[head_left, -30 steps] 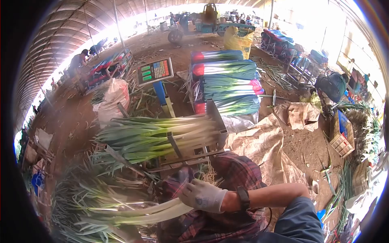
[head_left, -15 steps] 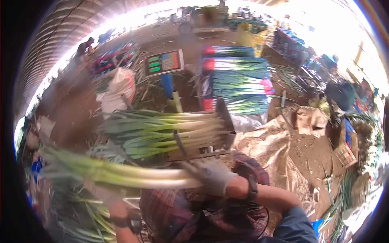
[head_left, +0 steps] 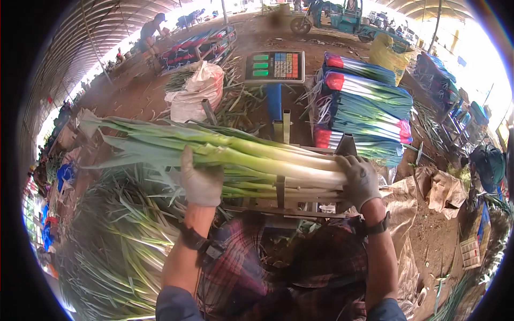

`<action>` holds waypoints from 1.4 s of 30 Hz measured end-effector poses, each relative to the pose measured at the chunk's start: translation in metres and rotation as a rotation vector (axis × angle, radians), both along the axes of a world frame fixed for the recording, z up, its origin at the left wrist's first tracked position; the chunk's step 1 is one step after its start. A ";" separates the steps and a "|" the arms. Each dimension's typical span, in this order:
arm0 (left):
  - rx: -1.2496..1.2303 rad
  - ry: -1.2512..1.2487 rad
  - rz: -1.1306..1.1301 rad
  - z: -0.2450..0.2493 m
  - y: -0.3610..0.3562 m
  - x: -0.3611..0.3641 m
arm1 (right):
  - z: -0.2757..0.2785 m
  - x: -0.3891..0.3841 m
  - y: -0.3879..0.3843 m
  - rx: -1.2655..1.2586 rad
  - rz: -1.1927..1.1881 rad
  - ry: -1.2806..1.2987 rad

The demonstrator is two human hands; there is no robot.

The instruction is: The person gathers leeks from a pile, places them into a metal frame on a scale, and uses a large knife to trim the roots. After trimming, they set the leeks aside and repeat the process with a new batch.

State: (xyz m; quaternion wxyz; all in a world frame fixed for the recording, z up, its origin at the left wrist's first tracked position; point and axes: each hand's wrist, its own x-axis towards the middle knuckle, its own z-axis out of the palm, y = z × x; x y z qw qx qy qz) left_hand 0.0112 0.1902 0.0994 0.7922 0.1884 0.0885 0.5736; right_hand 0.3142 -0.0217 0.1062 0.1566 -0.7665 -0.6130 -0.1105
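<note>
Several thick leeks [head_left: 267, 160] lie across the metal rack, white ends right and green leaves left, over other leeks [head_left: 251, 191]. My gloved left hand [head_left: 201, 179] grips them from below at the green part, thumb up. Around their white ends, against the upright plate at the rack's right side, my gloved right hand [head_left: 357, 179] is closed. A dark strap or bar [head_left: 280, 191] crosses the lower leeks. Behind the rack stands a scale display [head_left: 274, 66] on a blue post.
Bundled leeks [head_left: 369, 107] with red wraps are stacked at the back right. Loose leeks [head_left: 134, 235] are piled at the lower left. A white sack [head_left: 197, 91] stands behind the rack. A person [head_left: 151, 36] bends at the far left, and a three-wheeler [head_left: 342, 21] is parked behind.
The held leeks have moved from low on the left, near my lap, up and right onto the rack. Both hands have risen with them, and the view has shifted.
</note>
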 end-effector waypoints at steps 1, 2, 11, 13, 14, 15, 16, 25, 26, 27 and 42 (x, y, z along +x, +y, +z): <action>-0.065 -0.018 -0.013 -0.007 0.008 0.007 | -0.013 0.011 0.007 0.014 -0.006 0.006; -0.076 -0.036 -0.057 -0.013 0.013 0.014 | -0.024 0.019 0.014 0.028 -0.013 0.012; -0.167 0.004 -0.020 -0.102 0.051 0.029 | -0.115 0.065 0.037 -0.021 -0.052 -0.095; -0.497 0.159 0.067 -0.146 0.059 0.011 | -0.146 0.074 0.041 -0.083 -0.078 -0.189; -0.544 0.291 0.158 -0.157 0.058 0.008 | -0.150 0.074 0.042 -0.122 -0.099 -0.223; -0.595 0.425 0.248 -0.167 0.056 0.006 | -0.155 0.072 0.042 -0.128 -0.118 -0.239; -0.591 0.475 0.266 -0.169 0.053 0.003 | -0.159 0.071 0.043 -0.132 -0.138 -0.259; -0.626 0.883 0.348 -0.179 0.069 -0.003 | -0.174 0.059 0.061 -0.223 -0.206 -0.356; -0.609 0.869 0.337 -0.178 0.068 -0.002 | -0.171 0.058 0.063 -0.251 -0.181 -0.300; -0.595 0.855 0.323 -0.177 0.067 -0.001 | -0.166 0.058 0.059 -0.281 -0.157 -0.246; -0.568 0.749 0.229 -0.171 0.060 -0.020 | -0.156 0.055 0.046 -0.298 -0.026 -0.094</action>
